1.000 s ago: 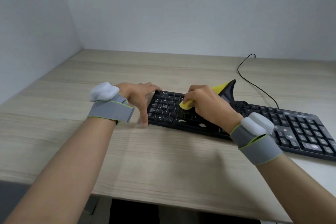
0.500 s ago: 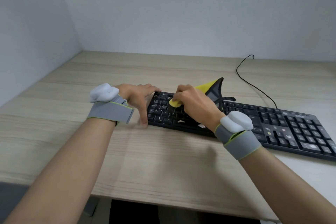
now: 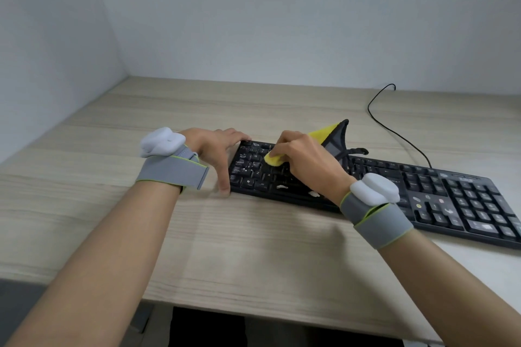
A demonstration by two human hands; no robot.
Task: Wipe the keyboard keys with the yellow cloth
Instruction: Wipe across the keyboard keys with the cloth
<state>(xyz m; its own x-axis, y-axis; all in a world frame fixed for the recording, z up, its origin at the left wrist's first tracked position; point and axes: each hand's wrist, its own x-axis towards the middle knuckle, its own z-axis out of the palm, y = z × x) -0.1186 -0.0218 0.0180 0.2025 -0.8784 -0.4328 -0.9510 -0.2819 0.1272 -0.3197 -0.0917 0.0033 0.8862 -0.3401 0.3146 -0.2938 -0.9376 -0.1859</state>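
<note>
a black keyboard (image 3: 423, 194) is laid across the right half of a light wooden desk (image 3: 253, 248), running from the centre of the frame down toward the lower right edge. its black cable (image 3: 394, 132) is seen curving over the desk toward the upper right, where the desk meets the wall.

the yellow cloth (image 3: 275, 160) is located at the centre of the frame, on the left-hand block of keys. it is gripped by the right hand (image 3: 307, 160), whose fingers are curled round it so that a yellow fold is pressed onto the keys. behind the hand, the rest of the cloth is raised into a peak; a yellow face and a dark edge are shown there.

the left hand (image 3: 214, 149) is placed at the left end of the keyboard, just left of centre. nothing is held by it: its fingers are extended and spread, the fingertips (image 3: 245, 136) are set against the far left corner, and the thumb is lowered beside the near left corner.

a grey wrist strap with a white module (image 3: 162, 141) is worn on each forearm.
</note>
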